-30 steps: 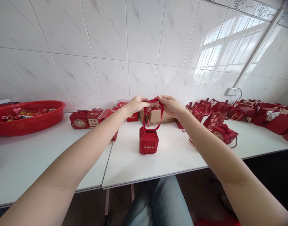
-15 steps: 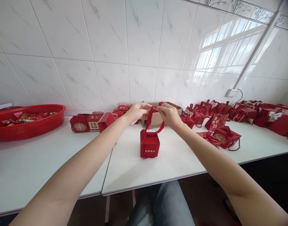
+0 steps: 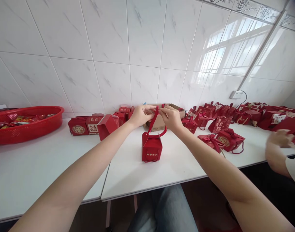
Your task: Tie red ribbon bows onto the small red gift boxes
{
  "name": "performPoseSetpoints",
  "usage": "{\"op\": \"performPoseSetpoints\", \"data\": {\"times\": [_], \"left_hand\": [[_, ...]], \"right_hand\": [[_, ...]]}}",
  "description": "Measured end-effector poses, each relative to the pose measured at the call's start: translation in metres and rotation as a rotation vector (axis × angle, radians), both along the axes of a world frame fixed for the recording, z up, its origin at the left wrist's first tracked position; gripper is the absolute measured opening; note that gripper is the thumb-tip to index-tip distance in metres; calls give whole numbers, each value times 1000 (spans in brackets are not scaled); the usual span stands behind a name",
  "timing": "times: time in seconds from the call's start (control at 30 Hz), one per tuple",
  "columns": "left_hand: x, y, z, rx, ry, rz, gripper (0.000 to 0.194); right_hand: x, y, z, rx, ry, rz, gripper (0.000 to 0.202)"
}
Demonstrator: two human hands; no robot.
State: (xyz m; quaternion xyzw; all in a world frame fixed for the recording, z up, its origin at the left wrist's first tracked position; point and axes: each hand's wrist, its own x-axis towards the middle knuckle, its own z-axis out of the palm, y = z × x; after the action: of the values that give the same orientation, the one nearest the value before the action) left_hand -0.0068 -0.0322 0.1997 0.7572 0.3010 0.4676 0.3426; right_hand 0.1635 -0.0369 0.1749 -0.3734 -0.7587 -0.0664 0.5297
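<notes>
A small red gift box [image 3: 151,148] with pale lettering and a cord handle stands upright on the white table in front of me. From its top rises a red ribbon [image 3: 152,124], looped up to my fingers. My left hand [image 3: 142,115] pinches the ribbon between thumb and fingers. Close beside it, my right hand [image 3: 170,116] is closed on the ribbon too, fingertips nearly meeting the left ones. Behind my hands sits an open cardboard box [image 3: 159,124], partly covered by them.
A red plastic basket [image 3: 41,130] with wrapped sweets stands on the left. More red gift boxes [image 3: 78,126] line the back, with others [image 3: 230,140] on the right. At the far right a co-worker's hand [image 3: 280,139] reaches over the table, blurred. A socket strip [image 3: 236,94] is on the wall.
My hands still hold the ribbon, now with the fingertips closer together. A co-worker's hand and sleeve have come into view at the right. The whole view has shifted slightly.
</notes>
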Motion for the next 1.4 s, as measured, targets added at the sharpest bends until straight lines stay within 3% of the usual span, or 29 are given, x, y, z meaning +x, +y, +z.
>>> {"op": "performPoseSetpoints", "data": {"times": [0.17,0.47,0.7,1.0,1.13,1.3,1.4], "left_hand": [[4,12,-8,357,107,183,14],[3,18,-4,664,307,236,22],[-9,13,3,643,288,299,18],[-66,4,11,647,495,349,19],[-91,-7,-6,449,438,412,18],[-126,-15,-46,275,336,602,17],[-142,-14,-70,200,265,654,20]], "right_hand": [[0,2,-4,-4,21,-4,27],[-5,2,-4,-16,97,-41,36],[5,-3,-4,-110,209,-107,40],[50,-14,-23,-289,351,-235,42],[71,-21,-47,-369,349,-256,44],[93,-28,-83,-484,377,-303,47],[103,-29,-100,-515,405,-325,51]]}}
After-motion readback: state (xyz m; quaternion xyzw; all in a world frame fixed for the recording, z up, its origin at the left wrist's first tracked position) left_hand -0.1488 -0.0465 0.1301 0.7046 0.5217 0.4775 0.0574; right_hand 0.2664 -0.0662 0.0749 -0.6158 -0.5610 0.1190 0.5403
